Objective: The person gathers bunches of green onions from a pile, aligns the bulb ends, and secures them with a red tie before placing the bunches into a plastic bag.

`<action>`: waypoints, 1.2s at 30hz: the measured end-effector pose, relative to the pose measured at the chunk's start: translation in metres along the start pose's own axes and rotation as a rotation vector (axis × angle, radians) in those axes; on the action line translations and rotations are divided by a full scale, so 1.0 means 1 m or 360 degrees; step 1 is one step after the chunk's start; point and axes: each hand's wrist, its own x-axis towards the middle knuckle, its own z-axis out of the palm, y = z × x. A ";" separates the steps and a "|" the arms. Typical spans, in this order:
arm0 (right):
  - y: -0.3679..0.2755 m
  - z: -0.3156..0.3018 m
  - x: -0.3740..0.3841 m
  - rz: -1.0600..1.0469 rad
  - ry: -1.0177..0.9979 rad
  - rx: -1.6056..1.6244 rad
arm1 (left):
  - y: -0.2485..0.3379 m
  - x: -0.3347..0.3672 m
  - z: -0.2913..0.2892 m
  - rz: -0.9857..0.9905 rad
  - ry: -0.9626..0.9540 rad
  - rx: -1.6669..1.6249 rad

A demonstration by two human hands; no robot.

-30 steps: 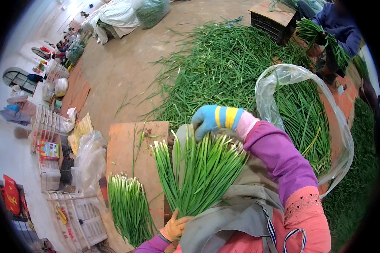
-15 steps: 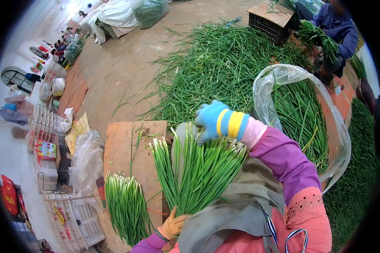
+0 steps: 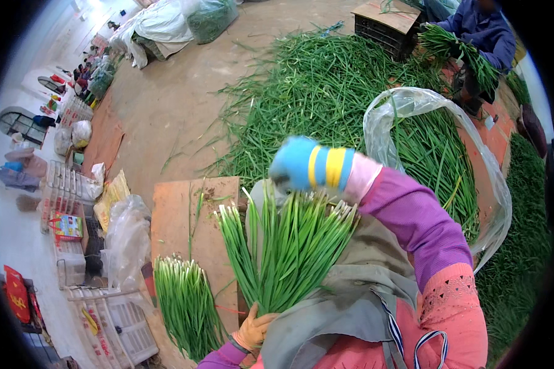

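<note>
My left hand (image 3: pixel 252 329), in an orange glove, is closed round the lower leafy part of a bunch of garlic chives (image 3: pixel 287 258). The bunch fans out upward over my lap, its pale cut ends at the top. Just above those ends is my right hand (image 3: pixel 294 165), in a blue glove with yellow bands; its fingers are blurred and mostly hidden. A second bunch of garlic chives (image 3: pixel 188 304) lies to the left on a brown board (image 3: pixel 194 230), white ends pointing away from me. A grey apron (image 3: pixel 345 313) covers my lap.
Beyond my hands spreads a large heap of loose greens (image 3: pixel 314 92). A clear plastic bag (image 3: pixel 375 132) with more greens stands open at right. Far right, a co-worker (image 3: pixel 489 37) holds greens beside a black crate (image 3: pixel 381 34). White crates (image 3: pixel 120 326) line the left.
My right hand has shifted slightly left and up, its fingers now more blurred above the white ends. My left hand keeps its hold on the bunch.
</note>
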 end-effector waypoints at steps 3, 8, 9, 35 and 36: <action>0.042 -0.013 -0.004 0.0363 0.0343 0.0007 | -0.001 0.001 -0.002 -0.0014 -0.0068 -0.0006; 0.003 -0.014 0.002 0.0230 -0.0271 0.0181 | -0.001 0.006 -0.005 -0.0051 -0.0060 -0.0085; -0.001 -0.007 0.007 0.0250 -0.0416 0.0148 | -0.002 0.006 -0.005 -0.0049 -0.0078 -0.0078; 0.092 -0.008 -0.018 0.0986 0.0915 0.1472 | 0.002 0.000 -0.005 -0.0176 -0.0063 -0.0079; 0.066 -0.003 -0.021 0.0800 0.0538 0.1496 | 0.004 -0.002 -0.005 -0.0208 -0.0108 -0.0094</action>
